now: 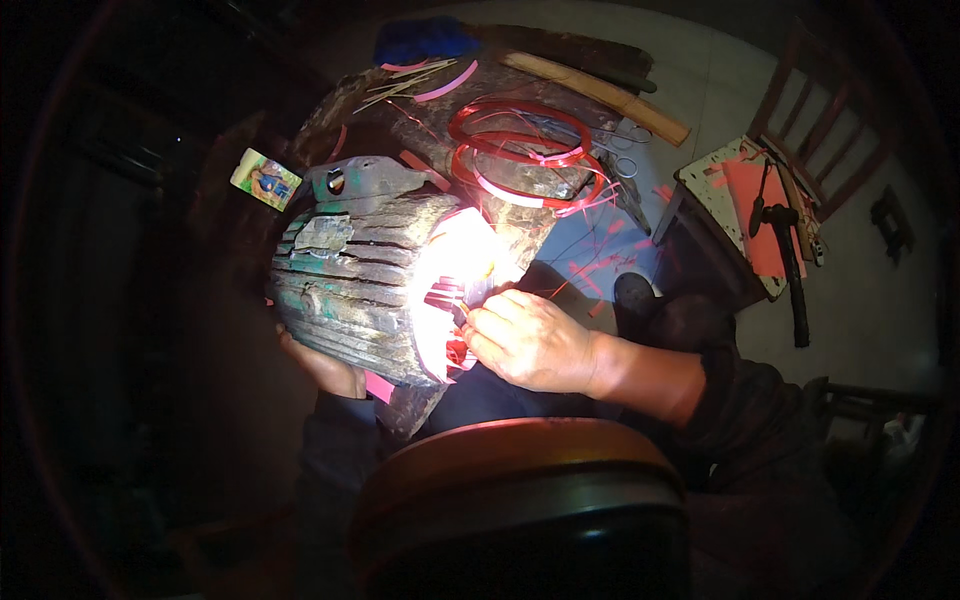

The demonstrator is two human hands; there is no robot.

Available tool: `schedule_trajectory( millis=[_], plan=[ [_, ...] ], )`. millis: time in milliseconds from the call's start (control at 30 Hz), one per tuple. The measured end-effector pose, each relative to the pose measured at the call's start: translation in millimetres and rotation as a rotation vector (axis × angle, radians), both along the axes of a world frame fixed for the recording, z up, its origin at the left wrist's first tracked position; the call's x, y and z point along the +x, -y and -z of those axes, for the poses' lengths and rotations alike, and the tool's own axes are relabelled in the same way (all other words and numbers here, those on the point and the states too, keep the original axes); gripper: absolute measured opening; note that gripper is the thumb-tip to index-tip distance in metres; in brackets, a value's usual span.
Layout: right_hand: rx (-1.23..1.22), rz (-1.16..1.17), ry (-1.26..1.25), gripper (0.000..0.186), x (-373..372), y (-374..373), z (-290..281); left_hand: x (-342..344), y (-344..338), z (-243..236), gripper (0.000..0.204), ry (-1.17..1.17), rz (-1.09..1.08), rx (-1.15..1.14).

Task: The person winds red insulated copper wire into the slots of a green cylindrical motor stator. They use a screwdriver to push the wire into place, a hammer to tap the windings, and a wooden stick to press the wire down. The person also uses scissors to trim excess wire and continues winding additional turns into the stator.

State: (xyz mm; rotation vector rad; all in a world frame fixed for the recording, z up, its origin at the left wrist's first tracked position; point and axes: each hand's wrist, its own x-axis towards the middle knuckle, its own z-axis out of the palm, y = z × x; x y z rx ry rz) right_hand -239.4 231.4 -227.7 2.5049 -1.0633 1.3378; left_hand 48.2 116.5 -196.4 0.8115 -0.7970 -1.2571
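A worn, finned metal motor housing [345, 285] with flaking green paint lies on its side on a rough wooden bench [530, 240], its brightly lit open end facing right, with red and pink slot linings inside. My left hand [325, 362] grips the housing from the lower left, fingertips partly hidden. My right hand [530, 345] is at the opening, fingertips pinched on a small thin piece too indistinct to name. Glare hides part of the interior. Two red wire coils [525, 135] lie just behind.
Behind are thin sticks [410, 80], a wooden strip [600, 98], blue cloth [425, 40] and scissors [625, 165]. A small picture card [265, 180] is at left. A low stool [725, 225] bears a hammer [790, 250]; a wooden chair [820, 120] stands beyond. A rounded object [515, 500] fills the lower edge.
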Motion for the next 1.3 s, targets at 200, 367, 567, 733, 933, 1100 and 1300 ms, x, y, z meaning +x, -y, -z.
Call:
schedule_trajectory(
  millis=[200,367,567,733,933,1100,1300],
  plan=[
    [0.069,0.042,-0.022,0.016,-14.4,-2.7,-1.5,22.3,0.8,4.7,0.073,0.181,0.031,-0.049],
    [0.134,0.106,0.12,0.027,-32.2,-5.8,4.9,60.3,12.4,-2.8,0.074,0.606,0.109,-0.11],
    [0.082,0.08,0.179,0.022,-23.8,2.7,6.7,58.4,46.7,-44.0,0.075,0.892,0.245,-0.04],
    [0.092,0.061,0.23,0.017,-18.5,9.6,15.3,32.4,77.5,-69.9,0.075,1.038,0.415,0.045],
    [0.217,0.058,0.286,0.015,-20.7,7.4,24.9,8.9,113.8,-78.9,0.075,1.103,0.543,0.149],
    [0.287,0.051,0.293,0.016,-23.6,5.6,25.1,1.0,127.7,-76.7,0.076,1.116,0.587,0.215],
    [0.272,0.057,0.326,0.017,-18.1,9.0,25.5,-1.9,134.4,-74.4,0.076,1.112,0.601,0.259]
  ],
)
